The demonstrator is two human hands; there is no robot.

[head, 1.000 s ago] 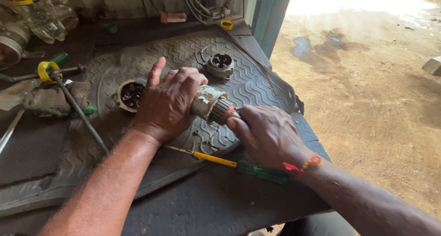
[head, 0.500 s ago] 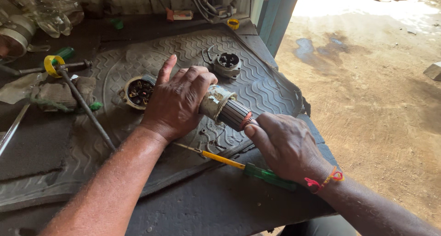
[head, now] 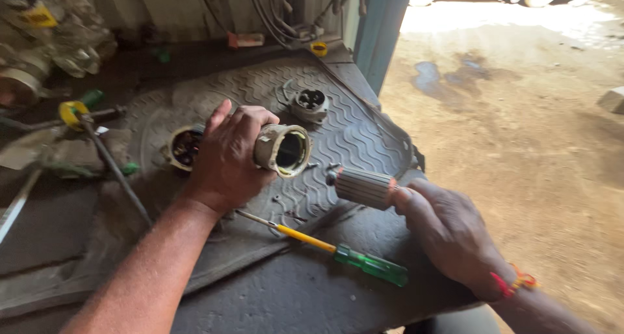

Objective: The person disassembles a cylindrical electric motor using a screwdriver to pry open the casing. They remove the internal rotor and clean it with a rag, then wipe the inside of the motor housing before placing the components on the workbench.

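My left hand [head: 224, 155] grips a short hollow metal motor housing [head: 281, 149], its open end facing right. My right hand [head: 448, 233] holds a ribbed cylindrical armature [head: 361, 186] by its right end, clear of the housing and a little to its right. Both are held just above a grey ribbed rubber mat [head: 364, 132] on a dark workbench. A screwdriver [head: 338, 251] with a yellow shaft sleeve and green handle lies on the mat below my hands.
A round metal end cap [head: 311, 104] lies on the mat behind the housing, another round part [head: 185, 145] sits by my left wrist. Tools and a yellow-taped rod [head: 78, 116] clutter the left. Cables hang at the back wall. Dirt ground lies to the right.
My right hand has pulled the armature out of the housing and moved it right. The housing now shows its hollow inside.
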